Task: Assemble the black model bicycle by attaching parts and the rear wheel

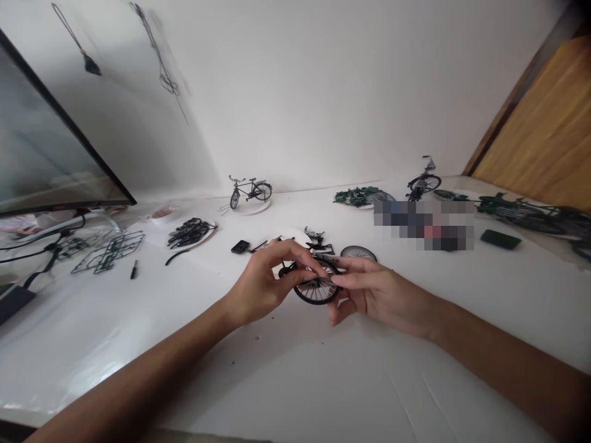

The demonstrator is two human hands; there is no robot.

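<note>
My left hand (272, 277) is closed, with thumb and fingers pinched near the hub of a spoked wheel. The wheel (316, 292) has a black tyre and belongs to a partly built model bicycle (286, 269), whose dark frame is mostly hidden behind my fingers. From the right, my right hand (369, 289) grips the wheel's side, thumb near the hub and other fingers behind and below. A loose spoked wheel (359, 253) lies just beyond my right hand. Small black parts (321, 246) lie behind the held model, beside a white plate (298, 235).
A finished model bicycle (252, 189) stands at the back, another (422, 177) at back right. Plates of black parts (191, 232) and green parts (357, 197) flank the middle. Green sprue frames (111, 252), a small screwdriver (133, 269) and a monitor (50, 135) are at left; a green box (501, 239) sits right.
</note>
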